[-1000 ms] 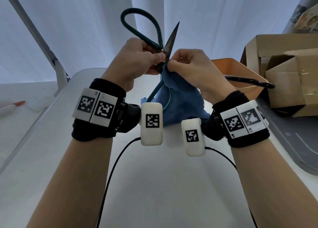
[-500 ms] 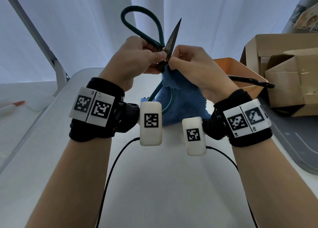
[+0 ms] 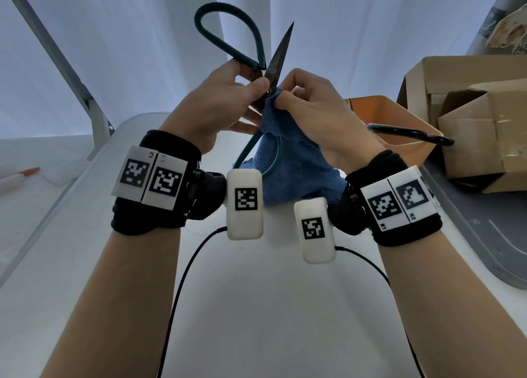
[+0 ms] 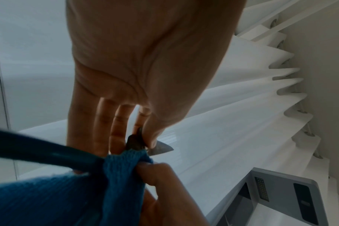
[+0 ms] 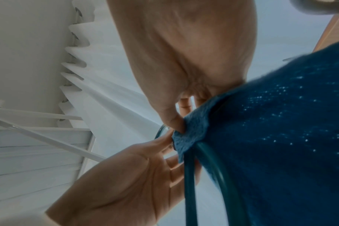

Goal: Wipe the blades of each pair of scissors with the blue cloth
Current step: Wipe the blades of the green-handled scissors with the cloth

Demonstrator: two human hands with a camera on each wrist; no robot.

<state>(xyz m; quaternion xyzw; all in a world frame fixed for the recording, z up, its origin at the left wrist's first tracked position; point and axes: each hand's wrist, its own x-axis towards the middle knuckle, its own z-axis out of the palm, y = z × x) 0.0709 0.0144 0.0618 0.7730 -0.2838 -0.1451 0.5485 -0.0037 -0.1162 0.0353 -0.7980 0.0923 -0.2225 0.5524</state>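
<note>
I hold a pair of green-handled scissors (image 3: 278, 55) up in front of me with its blades spread. My left hand (image 3: 228, 103) pinches the scissors at the pivot between thumb and forefinger (image 4: 151, 137). One dark blade points up and right, and a green handle loop (image 3: 228, 32) rises above my left hand. My right hand (image 3: 308, 103) pinches the blue cloth (image 3: 288, 161) around the other blade just beside the pivot. That blade is hidden in the cloth (image 4: 124, 165). The cloth (image 5: 271, 137) hangs down over the second handle loop (image 5: 190, 183).
An orange tray (image 3: 393, 115) stands to the right with a black-handled pair of scissors (image 3: 413, 135) lying across its rim. Cardboard boxes (image 3: 470, 126) sit behind it on a grey mat (image 3: 499, 235). White curtains hang at the back, above the white table (image 3: 256, 320).
The scissors have tilted slightly, the bare blade's tip rising and swinging right. My right hand with the cloth has stayed near the pivot.
</note>
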